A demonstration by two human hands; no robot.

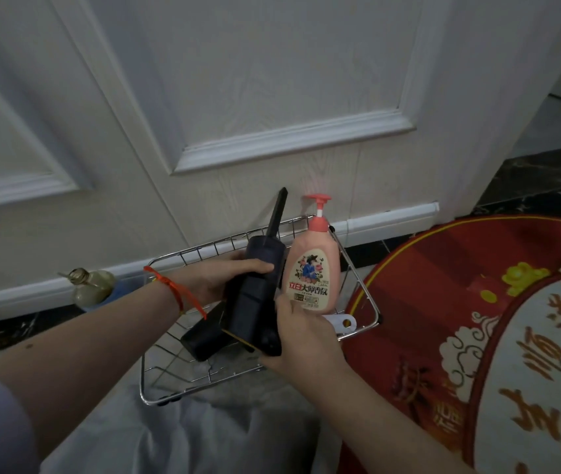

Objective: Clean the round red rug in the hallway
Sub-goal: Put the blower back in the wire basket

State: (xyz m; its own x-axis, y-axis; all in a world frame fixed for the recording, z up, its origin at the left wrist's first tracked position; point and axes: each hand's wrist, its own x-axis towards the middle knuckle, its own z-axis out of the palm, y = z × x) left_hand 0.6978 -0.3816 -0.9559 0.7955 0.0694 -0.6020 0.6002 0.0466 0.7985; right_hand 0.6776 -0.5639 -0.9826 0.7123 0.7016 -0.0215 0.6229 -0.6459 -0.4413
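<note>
Fingers of left hand (219, 278) curl round black handheld vacuum (255, 299) at frame centre, over wire basket (203, 378). Right hand (301, 333) grips vacuum's lower end. Pink pump bottle (315, 271) upright in basket just right. Round red rug (460, 302) fills lower right.

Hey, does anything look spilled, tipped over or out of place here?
Nothing looks spilled. One oddity: a glass bottle lies tipped on its side by the baseboard, left of the wire basket. The pink pump bottle stands upright in the basket, and both hands grip the black handheld vacuum.
</note>
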